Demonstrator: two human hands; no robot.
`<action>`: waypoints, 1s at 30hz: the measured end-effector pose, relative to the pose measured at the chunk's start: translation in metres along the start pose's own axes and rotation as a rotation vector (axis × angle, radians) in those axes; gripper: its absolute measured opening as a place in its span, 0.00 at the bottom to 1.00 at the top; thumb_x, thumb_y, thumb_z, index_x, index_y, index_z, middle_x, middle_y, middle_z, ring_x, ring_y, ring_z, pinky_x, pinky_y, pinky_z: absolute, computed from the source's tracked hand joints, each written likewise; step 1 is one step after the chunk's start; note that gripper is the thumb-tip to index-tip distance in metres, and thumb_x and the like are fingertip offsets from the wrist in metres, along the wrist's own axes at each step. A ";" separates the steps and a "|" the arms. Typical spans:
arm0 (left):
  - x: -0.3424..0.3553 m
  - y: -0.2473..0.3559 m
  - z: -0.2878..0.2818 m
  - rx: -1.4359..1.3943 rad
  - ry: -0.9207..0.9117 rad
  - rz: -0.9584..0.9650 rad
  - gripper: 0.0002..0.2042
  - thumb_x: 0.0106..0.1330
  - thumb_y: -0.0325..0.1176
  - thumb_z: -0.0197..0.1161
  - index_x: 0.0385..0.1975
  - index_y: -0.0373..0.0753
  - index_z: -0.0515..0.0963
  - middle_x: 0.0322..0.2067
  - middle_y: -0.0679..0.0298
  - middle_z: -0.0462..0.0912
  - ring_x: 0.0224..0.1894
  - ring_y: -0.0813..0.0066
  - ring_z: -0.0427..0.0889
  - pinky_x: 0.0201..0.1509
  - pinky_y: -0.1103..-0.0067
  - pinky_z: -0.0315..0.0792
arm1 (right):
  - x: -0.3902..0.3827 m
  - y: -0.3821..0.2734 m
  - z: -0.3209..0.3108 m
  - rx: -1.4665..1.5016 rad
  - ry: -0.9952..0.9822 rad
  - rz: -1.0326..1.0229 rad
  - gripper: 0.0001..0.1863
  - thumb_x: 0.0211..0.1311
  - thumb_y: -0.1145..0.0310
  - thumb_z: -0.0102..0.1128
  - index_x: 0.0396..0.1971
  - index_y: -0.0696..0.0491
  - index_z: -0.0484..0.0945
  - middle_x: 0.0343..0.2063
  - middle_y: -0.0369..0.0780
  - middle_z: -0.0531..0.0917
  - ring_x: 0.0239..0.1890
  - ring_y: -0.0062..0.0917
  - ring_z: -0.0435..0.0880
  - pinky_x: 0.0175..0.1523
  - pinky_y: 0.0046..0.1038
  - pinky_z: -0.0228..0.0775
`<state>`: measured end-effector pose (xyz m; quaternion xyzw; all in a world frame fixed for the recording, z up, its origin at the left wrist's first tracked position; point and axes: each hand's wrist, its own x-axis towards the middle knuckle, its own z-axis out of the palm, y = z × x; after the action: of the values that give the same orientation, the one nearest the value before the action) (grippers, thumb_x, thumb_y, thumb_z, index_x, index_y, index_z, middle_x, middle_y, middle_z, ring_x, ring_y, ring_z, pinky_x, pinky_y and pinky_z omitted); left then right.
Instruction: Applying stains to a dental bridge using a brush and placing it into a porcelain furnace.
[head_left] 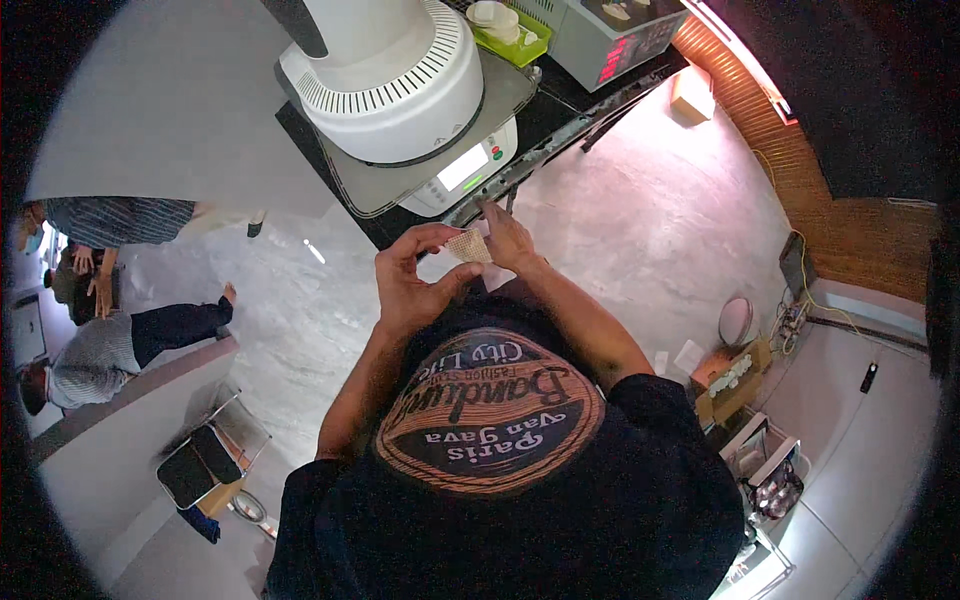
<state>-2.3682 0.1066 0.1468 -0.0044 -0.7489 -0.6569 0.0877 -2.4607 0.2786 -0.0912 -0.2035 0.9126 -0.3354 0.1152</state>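
Observation:
Just in front of my chest, my left hand [412, 285] pinches a small beige piece with a woven, mesh-like surface [468, 246] between thumb and fingers. My right hand [508, 242] is closed at the far side of this piece, close to it. A thin dark stick-like thing [512, 197] shows by the right fingers; its kind is too small to tell, and I cannot tell whether it is held. Some white, paper-like material [494, 277] shows below the hands.
Beyond my hands, a large white round machine [390, 110] stands on a weighing scale [465, 168] on a dark counter. Farther right are a green tray [535, 48] with pale pieces and a grey device with red digits [625, 58]. Two people are at left; boxes [735, 385] lie at right.

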 end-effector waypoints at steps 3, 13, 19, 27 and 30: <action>-0.002 0.000 -0.001 0.018 0.011 0.031 0.26 0.49 0.34 0.85 0.47 0.35 0.82 0.45 0.61 0.88 0.47 0.76 0.85 0.51 0.78 0.75 | -0.002 -0.010 -0.008 -0.004 -0.008 0.010 0.42 0.55 0.61 0.71 0.70 0.53 0.63 0.67 0.51 0.72 0.66 0.46 0.74 0.67 0.43 0.70; -0.007 0.000 0.000 0.020 -0.024 0.008 0.24 0.51 0.25 0.83 0.48 0.33 0.79 0.47 0.58 0.85 0.50 0.72 0.84 0.56 0.74 0.76 | 0.002 -0.009 -0.015 0.030 -0.063 0.029 0.40 0.53 0.74 0.60 0.70 0.58 0.61 0.67 0.53 0.70 0.63 0.49 0.77 0.64 0.44 0.74; -0.001 0.000 -0.002 0.100 0.006 -0.012 0.22 0.52 0.25 0.82 0.46 0.33 0.80 0.46 0.58 0.85 0.50 0.72 0.84 0.54 0.75 0.77 | -0.001 -0.035 -0.051 0.332 0.029 -0.007 0.24 0.57 0.76 0.64 0.56 0.59 0.77 0.48 0.49 0.86 0.49 0.40 0.87 0.55 0.37 0.80; 0.017 -0.013 -0.001 -0.007 -0.008 -0.010 0.20 0.56 0.21 0.79 0.47 0.31 0.78 0.46 0.57 0.84 0.47 0.72 0.85 0.52 0.76 0.81 | -0.038 -0.114 -0.154 0.969 0.094 0.018 0.08 0.68 0.78 0.65 0.45 0.62 0.83 0.40 0.42 0.89 0.44 0.20 0.88 0.48 0.24 0.81; 0.023 -0.021 0.002 -0.098 0.007 -0.031 0.20 0.56 0.20 0.78 0.47 0.30 0.78 0.47 0.56 0.84 0.48 0.72 0.85 0.53 0.76 0.80 | -0.048 -0.132 -0.169 1.149 0.114 -0.040 0.08 0.69 0.78 0.64 0.45 0.62 0.84 0.41 0.41 0.89 0.45 0.22 0.88 0.48 0.22 0.80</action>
<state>-2.3933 0.1037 0.1291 0.0050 -0.7153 -0.6942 0.0798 -2.4376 0.3049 0.1256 -0.1071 0.5847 -0.7897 0.1517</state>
